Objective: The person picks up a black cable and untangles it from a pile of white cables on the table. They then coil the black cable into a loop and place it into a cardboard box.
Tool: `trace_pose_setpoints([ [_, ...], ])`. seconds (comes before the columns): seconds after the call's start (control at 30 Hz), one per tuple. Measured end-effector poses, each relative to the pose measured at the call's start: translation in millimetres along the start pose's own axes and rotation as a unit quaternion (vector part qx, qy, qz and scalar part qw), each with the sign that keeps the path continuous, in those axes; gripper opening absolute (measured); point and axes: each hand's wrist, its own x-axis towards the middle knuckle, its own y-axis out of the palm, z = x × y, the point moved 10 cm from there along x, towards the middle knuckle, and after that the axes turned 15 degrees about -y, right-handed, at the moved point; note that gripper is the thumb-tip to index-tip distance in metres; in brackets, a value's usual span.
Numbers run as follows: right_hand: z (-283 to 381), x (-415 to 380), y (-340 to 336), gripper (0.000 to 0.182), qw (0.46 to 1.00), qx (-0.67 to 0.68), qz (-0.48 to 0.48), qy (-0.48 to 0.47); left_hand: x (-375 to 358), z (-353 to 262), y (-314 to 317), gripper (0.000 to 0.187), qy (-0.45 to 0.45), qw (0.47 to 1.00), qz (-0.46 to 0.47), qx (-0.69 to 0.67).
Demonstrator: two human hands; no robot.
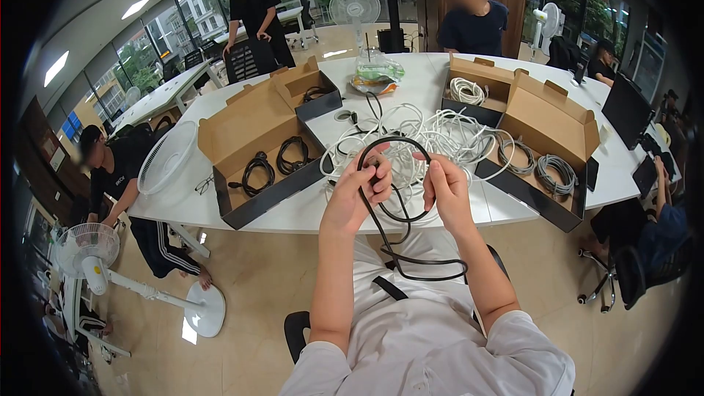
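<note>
A black cable [396, 137] is bent into a loop between my two hands, above the table's near edge. My left hand [359, 194] is closed on the gathered left side of the loop. At the loop's right side, my right hand [449, 191] pinches the cable between thumb and fingers. Slack from this cable hangs down over my lap. Just behind the hands lies a large tangle of white cables [447, 132], with some dark cable among it. To the left, an open cardboard box [242, 121] contains coiled black cables [257, 174]. Another open box [554, 117] on the right holds coiled grey cables [557, 176].
Farther back stand a small box [320, 103] with dark cable and a box [469, 110] with a white coil [468, 91]. A plastic bag [378, 73] sits mid-table. A fan cover [167, 158] and glasses [204, 185] lie left. Several people are around.
</note>
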Motion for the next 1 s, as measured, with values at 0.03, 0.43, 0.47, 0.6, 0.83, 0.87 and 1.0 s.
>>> trace_pose_setpoints([
  [0.03, 0, -1, 2, 0.030, 1.000, -0.011, 0.020, 0.006, 0, 0, 0, 0.051, -0.003, 1.000, 0.001, 0.004],
  [0.43, -14, -10, 20, 0.022, 0.985, -0.043, 0.163, 0.047, 1, -4, -12, 0.035, 0.000, 0.996, -0.030, -0.086],
  [0.47, -14, -11, 22, 0.023, 0.982, -0.057, 0.171, 0.052, 0, -7, -16, 0.033, 0.017, 0.995, -0.053, -0.082],
  [0.6, -14, -12, 30, 0.034, 0.971, -0.079, 0.217, 0.064, -1, -6, -20, 0.022, 0.049, 0.993, -0.084, -0.064],
  [0.83, -39, -43, 61, 0.034, 0.962, 0.028, 0.233, 0.137, 4, -8, -22, 0.028, 0.098, 0.982, -0.156, 0.036],
  [0.87, -38, -45, 65, 0.034, 0.965, 0.024, 0.216, 0.146, 2, -9, -24, 0.028, 0.106, 0.979, -0.168, 0.042],
  [1.0, -44, -47, 72, 0.043, 0.954, 0.004, 0.249, 0.167, 3, -2, -26, 0.025, 0.076, 0.986, -0.150, -0.006],
])
